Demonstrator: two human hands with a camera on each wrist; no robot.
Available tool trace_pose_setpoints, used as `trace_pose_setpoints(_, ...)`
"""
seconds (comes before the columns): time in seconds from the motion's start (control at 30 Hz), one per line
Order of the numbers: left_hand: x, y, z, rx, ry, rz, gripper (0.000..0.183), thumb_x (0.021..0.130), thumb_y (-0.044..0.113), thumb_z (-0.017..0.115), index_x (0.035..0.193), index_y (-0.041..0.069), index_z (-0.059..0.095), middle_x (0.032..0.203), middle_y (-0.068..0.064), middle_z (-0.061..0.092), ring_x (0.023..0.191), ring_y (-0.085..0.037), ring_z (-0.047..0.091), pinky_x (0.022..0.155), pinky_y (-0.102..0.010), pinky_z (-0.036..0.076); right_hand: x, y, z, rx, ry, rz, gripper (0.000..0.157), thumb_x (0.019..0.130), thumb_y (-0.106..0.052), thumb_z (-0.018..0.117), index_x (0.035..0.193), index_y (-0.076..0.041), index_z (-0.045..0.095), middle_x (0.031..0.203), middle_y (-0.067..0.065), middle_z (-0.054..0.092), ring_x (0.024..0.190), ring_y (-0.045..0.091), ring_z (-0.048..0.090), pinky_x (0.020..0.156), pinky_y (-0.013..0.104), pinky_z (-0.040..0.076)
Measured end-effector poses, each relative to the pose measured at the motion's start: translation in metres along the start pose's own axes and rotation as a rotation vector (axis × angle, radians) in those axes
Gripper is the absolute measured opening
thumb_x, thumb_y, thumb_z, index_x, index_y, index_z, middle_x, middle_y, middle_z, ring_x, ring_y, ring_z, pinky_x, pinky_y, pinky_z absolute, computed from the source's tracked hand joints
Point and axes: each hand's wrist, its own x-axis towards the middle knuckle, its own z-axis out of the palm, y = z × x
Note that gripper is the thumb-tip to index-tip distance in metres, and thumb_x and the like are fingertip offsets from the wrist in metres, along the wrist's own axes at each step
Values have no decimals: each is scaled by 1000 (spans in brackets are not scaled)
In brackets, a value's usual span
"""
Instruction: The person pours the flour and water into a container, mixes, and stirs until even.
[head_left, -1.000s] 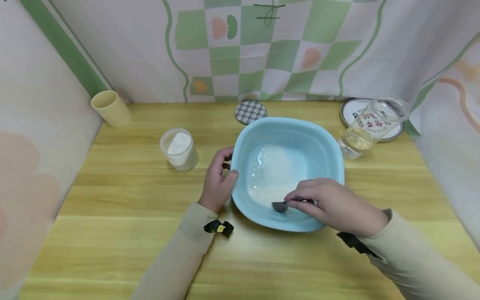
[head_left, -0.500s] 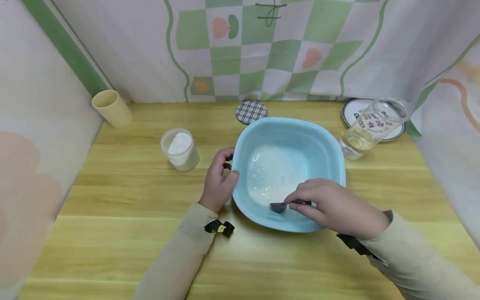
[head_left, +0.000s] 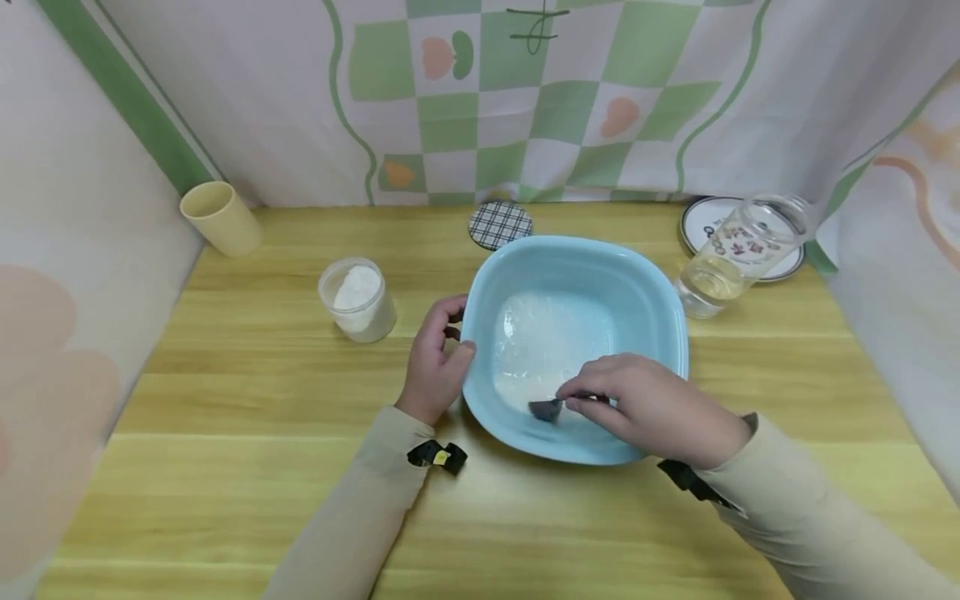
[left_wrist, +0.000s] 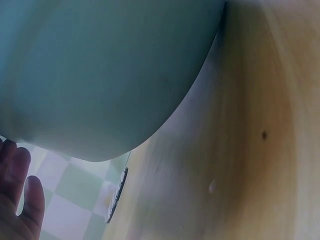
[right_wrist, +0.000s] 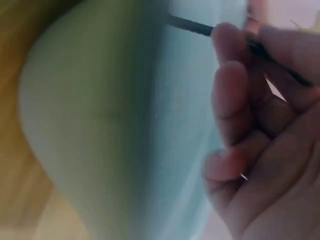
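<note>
A light blue basin (head_left: 670,325) stands on the wooden table, a wet whitish mixture (head_left: 534,346) spread over its bottom. My left hand (head_left: 437,367) grips the basin's left rim, thumb on top and fingers round the outer side. Over the near part of the basin, my right hand (head_left: 651,407) pinches a dark spoon (head_left: 545,409) by its handle. The spoon's bowl is down at the near edge of the mixture. In the right wrist view, the thin handle (right_wrist: 190,25) runs between thumb and fingers. The left wrist view shows the basin's outer wall (left_wrist: 110,75) and my left fingertips.
Left of the basin stands a clear tub of white powder (head_left: 358,300), with a yellow cup (head_left: 222,219) behind it. A plaid coaster (head_left: 499,225) lies behind the basin. A glass jar (head_left: 738,254) holding pale yellow liquid stands close on the right, before a plate (head_left: 705,218).
My right hand has shifted the spoon a little left along the near side of the basin. The left hand keeps its grip on the rim.
</note>
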Motion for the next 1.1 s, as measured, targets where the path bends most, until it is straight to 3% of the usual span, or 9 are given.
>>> trace_pose_setpoints(0.17,0,0,0,-1,-11,-18,46,81,-10,48,127,-14,54,124,-27,58,108,-37,53,84,-39,47,1,1,0,-124,132,-37,19,87,-8,73,105,-12,78,89,-12,69,77,6,60,70,33,51)
trace_pose_setpoints(0.33,0,0,0,1,0,-18,46,81,-10,48,126,-15,54,122,-28,59,107,-37,53,84,-39,46,-2,-5,-1,7,36,-21,14,95,-13,67,103,-19,76,94,-18,68,85,-1,61,77,32,52)
trace_pose_setpoints(0.4,0,1,-1,2,6,-13,46,80,-11,47,126,-15,54,121,-28,59,107,-38,53,84,-39,46,-1,-4,2,-8,28,-23,14,94,-13,68,104,-18,76,94,-16,69,85,1,62,77,34,53)
trace_pose_setpoints(0.5,-1,1,0,4,1,-17,46,80,-11,48,126,-14,54,122,-28,59,107,-37,54,84,-39,47,1,1,4,-111,122,-15,15,89,-10,72,103,-13,77,90,-10,70,79,9,64,72,39,53)
trace_pose_setpoints(0.63,-1,1,0,16,-3,-23,47,81,-10,48,127,-14,54,124,-26,59,108,-36,54,85,-39,47,-1,2,-3,-107,202,22,15,87,-6,73,99,-13,77,86,-11,68,73,8,58,67,32,48)
trace_pose_setpoints(0.77,-1,1,0,24,6,-13,46,81,-11,48,127,-14,54,124,-27,58,108,-37,54,84,-40,47,-4,-2,-10,0,90,28,14,93,-8,68,97,-20,76,89,-19,67,77,-2,55,72,27,46)
trace_pose_setpoints(0.9,-1,0,0,28,4,-13,47,81,-10,48,127,-14,53,125,-27,58,109,-37,54,84,-41,47,-5,1,-11,-8,0,42,13,95,-12,66,99,-20,76,94,-15,71,85,0,64,80,33,53)
trace_pose_setpoints(1.0,0,0,0,29,6,-15,47,81,-11,48,127,-14,53,124,-27,58,108,-37,53,84,-41,47,-5,9,-10,-124,78,52,12,93,-12,69,101,-16,77,91,-8,73,82,8,67,74,38,54)
trace_pose_setpoints(1.1,0,1,0,29,8,-15,47,80,-11,48,127,-14,54,123,-27,59,108,-37,54,84,-41,47,-9,13,-14,-180,181,80,13,90,-9,71,100,-14,77,87,-9,70,74,8,60,67,33,49)
